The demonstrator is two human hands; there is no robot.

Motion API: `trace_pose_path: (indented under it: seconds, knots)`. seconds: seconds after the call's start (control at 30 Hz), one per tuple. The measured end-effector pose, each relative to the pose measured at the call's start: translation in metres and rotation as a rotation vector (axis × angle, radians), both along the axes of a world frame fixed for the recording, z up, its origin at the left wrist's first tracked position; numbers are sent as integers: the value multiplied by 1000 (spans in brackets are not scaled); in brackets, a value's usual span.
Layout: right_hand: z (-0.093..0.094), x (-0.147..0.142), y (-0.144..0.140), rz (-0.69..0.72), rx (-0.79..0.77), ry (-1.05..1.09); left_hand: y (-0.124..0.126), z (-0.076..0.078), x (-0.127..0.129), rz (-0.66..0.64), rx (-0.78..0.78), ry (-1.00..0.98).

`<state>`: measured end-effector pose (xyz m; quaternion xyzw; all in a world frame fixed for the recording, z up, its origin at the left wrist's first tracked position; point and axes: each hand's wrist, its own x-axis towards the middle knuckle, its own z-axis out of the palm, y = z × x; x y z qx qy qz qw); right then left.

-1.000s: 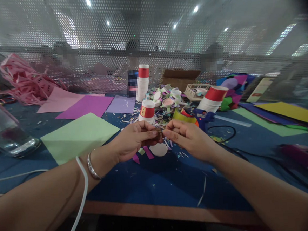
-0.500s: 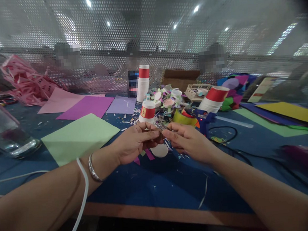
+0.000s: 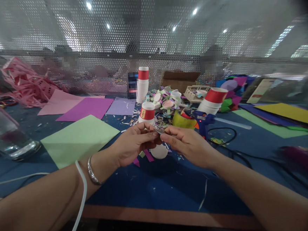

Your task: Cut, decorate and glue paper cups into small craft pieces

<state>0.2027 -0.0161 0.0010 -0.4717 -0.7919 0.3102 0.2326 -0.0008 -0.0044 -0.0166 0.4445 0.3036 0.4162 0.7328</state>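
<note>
My left hand and my right hand meet fingertip to fingertip above the blue table. Between them they pinch a small dark thing, too small and too covered to make out. A silver bracelet sits on my left wrist. Just behind my fingers lies a white paper disc among paper scraps. An upturned red-and-white paper cup stands right beyond my hands.
A green paper sheet lies at left, purple and pink sheets behind it. A cup stack, paper flowers, a lying cup stack and a blue glue gun with black cord sit behind. A perforated screen hides other people.
My hands have shifted slightly and stay pinched together on the small thing. The view has tilted a little; nothing on the table has moved.
</note>
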Motion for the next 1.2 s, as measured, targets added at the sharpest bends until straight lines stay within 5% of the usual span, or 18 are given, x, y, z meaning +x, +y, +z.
trace_pose_path:
  seconds: [0.83, 1.2]
  knots:
    - [3, -1, 0, 6, 12, -38, -2, 2, 1, 13, -22, 75]
    - [-7, 10, 19, -111, 133, -446, 16, -3, -9, 127, 276, 332]
